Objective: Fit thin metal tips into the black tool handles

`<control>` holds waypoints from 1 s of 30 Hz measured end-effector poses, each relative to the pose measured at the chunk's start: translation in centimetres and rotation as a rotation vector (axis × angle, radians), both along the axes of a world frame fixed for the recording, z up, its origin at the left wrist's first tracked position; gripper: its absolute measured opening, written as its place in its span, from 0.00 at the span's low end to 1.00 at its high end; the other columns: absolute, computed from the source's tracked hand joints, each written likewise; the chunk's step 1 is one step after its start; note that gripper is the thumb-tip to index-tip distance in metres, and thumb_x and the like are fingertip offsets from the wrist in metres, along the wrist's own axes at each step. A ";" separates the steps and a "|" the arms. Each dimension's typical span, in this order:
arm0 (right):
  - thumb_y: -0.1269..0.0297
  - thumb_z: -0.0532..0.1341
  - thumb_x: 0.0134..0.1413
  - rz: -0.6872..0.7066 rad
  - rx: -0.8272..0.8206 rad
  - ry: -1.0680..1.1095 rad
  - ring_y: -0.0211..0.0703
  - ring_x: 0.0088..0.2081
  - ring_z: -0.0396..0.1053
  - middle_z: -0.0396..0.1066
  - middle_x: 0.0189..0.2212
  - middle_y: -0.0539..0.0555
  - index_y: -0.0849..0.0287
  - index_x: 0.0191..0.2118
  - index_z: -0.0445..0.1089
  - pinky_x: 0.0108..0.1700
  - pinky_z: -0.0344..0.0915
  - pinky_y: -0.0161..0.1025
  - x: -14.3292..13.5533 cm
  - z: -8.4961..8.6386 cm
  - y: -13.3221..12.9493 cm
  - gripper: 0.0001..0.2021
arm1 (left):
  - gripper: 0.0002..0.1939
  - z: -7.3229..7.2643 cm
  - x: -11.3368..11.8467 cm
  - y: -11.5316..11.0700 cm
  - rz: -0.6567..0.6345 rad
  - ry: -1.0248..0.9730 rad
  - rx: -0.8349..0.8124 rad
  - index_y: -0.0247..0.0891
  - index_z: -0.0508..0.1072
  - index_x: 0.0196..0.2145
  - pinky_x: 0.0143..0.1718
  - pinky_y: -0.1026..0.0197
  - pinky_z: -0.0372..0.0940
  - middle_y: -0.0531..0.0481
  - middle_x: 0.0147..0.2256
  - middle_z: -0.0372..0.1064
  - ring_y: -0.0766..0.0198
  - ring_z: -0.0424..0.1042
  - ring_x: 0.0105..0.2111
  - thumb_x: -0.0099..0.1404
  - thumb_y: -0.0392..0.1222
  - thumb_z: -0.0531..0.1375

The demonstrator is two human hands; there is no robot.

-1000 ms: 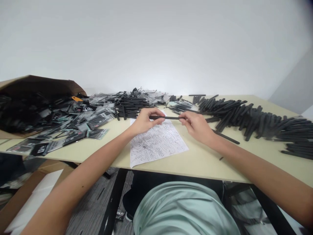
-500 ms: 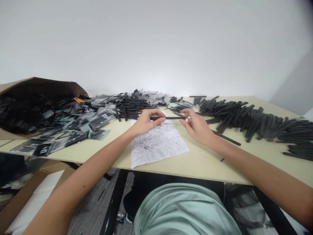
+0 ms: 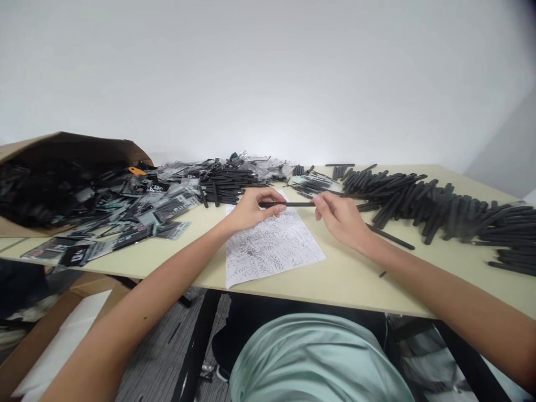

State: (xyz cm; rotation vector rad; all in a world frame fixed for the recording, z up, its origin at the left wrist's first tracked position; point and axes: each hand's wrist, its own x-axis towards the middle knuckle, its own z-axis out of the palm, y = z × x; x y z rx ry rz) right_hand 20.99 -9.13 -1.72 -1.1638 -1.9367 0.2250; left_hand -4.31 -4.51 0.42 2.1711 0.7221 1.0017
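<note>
A thin black pen (image 3: 298, 204) is held level between both hands, above the top of a scribbled white sheet (image 3: 272, 245). My left hand (image 3: 258, 207) pinches its left part between thumb and fingers. At the pen's right end, my right hand (image 3: 337, 215) is closed, with thumb and fingertips together on the tip. Just behind my left hand lies a pile of black pens (image 3: 226, 181). Beyond my right hand, thin refills or sticks (image 3: 316, 183) lie loosely on the table.
A cardboard box (image 3: 138, 152) of black packets lies open at the left, with clear-and-black packets (image 3: 176, 205) spilling out. A long heap of black foam-like tubes (image 3: 435, 209) runs along the right. One black stick (image 3: 391, 237) lies by my right forearm on the table (image 3: 347, 285).
The fingers of my right hand have drawn together around the pen's right end; before, they were more spread. My left hand keeps its pinch, almost unmoved.
</note>
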 end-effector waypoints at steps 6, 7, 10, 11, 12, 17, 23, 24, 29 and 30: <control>0.57 0.56 0.67 0.064 0.033 0.011 0.39 0.25 0.67 0.74 0.30 0.51 0.59 0.51 0.68 0.33 0.59 0.37 -0.1 -0.3 0.1 0.14 | 0.14 0.1 0.3 -0.3 0.056 -0.015 -0.056 0.31 0.77 0.38 0.30 0.65 0.72 0.46 0.31 0.76 0.67 0.76 0.28 0.65 0.47 0.66; 0.58 0.56 0.67 0.074 0.037 0.011 0.38 0.24 0.66 0.74 0.29 0.50 0.59 0.51 0.68 0.33 0.58 0.37 0.0 -0.3 0.2 0.13 | 0.14 0.1 0.2 -0.2 0.052 -0.010 -0.056 0.31 0.77 0.38 0.30 0.65 0.72 0.46 0.30 0.76 0.67 0.76 0.27 0.65 0.47 0.66; 0.57 0.54 0.69 0.083 0.037 0.016 0.36 0.22 0.63 0.72 0.26 0.49 0.59 0.43 0.71 0.31 0.55 0.37 0.1 -0.3 0.2 0.13 | 0.14 0.0 0.0 0.0 0.027 0.005 -0.040 0.31 0.77 0.39 0.33 0.63 0.73 0.46 0.31 0.77 0.66 0.76 0.28 0.63 0.46 0.68; 0.56 0.53 0.69 0.080 0.025 0.010 0.36 0.21 0.62 0.70 0.23 0.49 0.59 0.38 0.72 0.30 0.55 0.37 0.1 -0.2 0.2 0.15 | 0.14 0.0 -0.1 0.1 0.017 0.008 -0.023 0.32 0.78 0.39 0.35 0.63 0.74 0.45 0.32 0.77 0.65 0.77 0.30 0.62 0.46 0.68; 0.53 0.51 0.70 0.075 0.007 0.003 0.36 0.20 0.60 0.68 0.20 0.49 0.59 0.32 0.71 0.30 0.54 0.37 0.1 -0.1 0.1 0.20 | 0.14 0.0 -0.1 0.2 0.007 0.015 -0.002 0.32 0.78 0.39 0.38 0.62 0.74 0.45 0.34 0.78 0.64 0.78 0.33 0.61 0.46 0.69; 0.48 0.47 0.71 0.036 -0.053 -0.032 0.38 0.19 0.60 0.62 0.14 0.49 0.58 0.22 0.70 0.31 0.53 0.39 0.0 0.0 -0.2 0.30 | 0.14 -0.1 -0.2 0.4 -0.009 0.035 0.042 0.33 0.80 0.38 0.44 0.60 0.74 0.44 0.37 0.78 0.62 0.78 0.38 0.59 0.46 0.71; 0.55 0.56 0.66 0.053 0.029 -0.070 0.38 0.24 0.65 0.75 0.32 0.51 0.59 0.51 0.69 0.33 0.56 0.37 -0.2 -0.2 0.0 0.15 | 0.14 -0.2 0.0 0.1 0.012 0.023 -0.041 0.31 0.78 0.38 0.30 0.64 0.72 0.45 0.31 0.77 0.66 0.76 0.27 0.63 0.47 0.68; 0.56 0.56 0.66 0.065 0.036 -0.086 0.38 0.24 0.65 0.75 0.32 0.51 0.59 0.50 0.69 0.33 0.56 0.37 -0.2 -0.3 0.0 0.14 | 0.14 -0.2 0.0 0.2 0.010 0.025 -0.044 0.31 0.78 0.38 0.30 0.64 0.72 0.45 0.31 0.77 0.66 0.76 0.27 0.63 0.47 0.68; 0.53 0.52 0.69 0.079 0.027 -0.124 0.37 0.21 0.59 0.67 0.20 0.49 0.59 0.34 0.72 0.30 0.51 0.37 0.0 -0.2 0.0 0.19 | 0.13 0.1 -0.1 0.1 -0.023 0.047 -0.019 0.32 0.80 0.37 0.34 0.63 0.72 0.46 0.30 0.77 0.65 0.77 0.29 0.61 0.46 0.70; 0.51 0.51 0.69 0.079 0.018 -0.138 0.36 0.20 0.57 0.63 0.17 0.48 0.59 0.29 0.71 0.29 0.50 0.38 0.1 -0.2 -0.1 0.22 | 0.13 0.2 -0.2 0.1 -0.025 0.062 -0.007 0.32 0.80 0.37 0.34 0.62 0.72 0.46 0.30 0.77 0.64 0.77 0.29 0.61 0.46 0.69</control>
